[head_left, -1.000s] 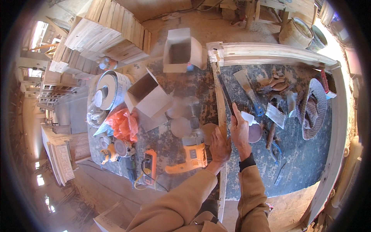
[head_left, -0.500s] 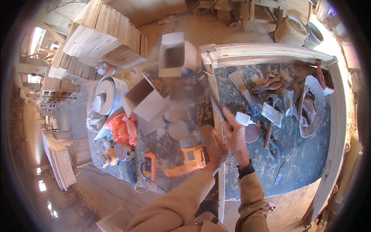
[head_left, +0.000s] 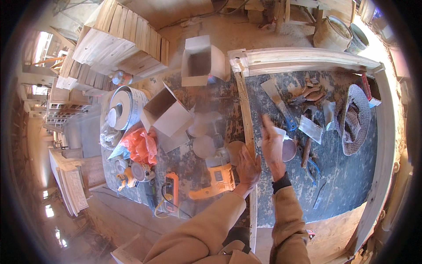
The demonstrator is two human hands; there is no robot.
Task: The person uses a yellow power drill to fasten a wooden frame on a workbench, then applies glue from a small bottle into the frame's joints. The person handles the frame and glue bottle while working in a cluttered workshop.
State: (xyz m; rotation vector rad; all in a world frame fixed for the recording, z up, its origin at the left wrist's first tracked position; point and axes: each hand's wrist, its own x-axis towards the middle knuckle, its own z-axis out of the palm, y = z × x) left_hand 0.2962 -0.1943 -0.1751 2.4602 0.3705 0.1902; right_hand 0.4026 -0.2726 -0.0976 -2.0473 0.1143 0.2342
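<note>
You had your left hand point(head_left: 247, 168) laid over the wooden rail point(head_left: 244, 101), fingers pressing down close together; whether the thumb pinched its edge, cannot tell. The rail formed the left side of the big frame, lying over the dark table point(head_left: 338, 176), with the orange drill point(head_left: 220, 176) just left of your hand. Your right hand point(head_left: 273, 147) was just right of the rail, near the white bottle point(head_left: 281, 133), fingers extended and blurred; cannot tell if they gripped anything.

The rail looked stiff, fairly light alone but awkward as part of the frame, probably dusty and a bit slick. Best hold: palm flat on top, fingers over the edge.

Versus half a second earlier: right hand had shifted slightly right and up; the dark flat tool beyond its fingers no longer showed clearly. Left hand had barely moved.
</note>
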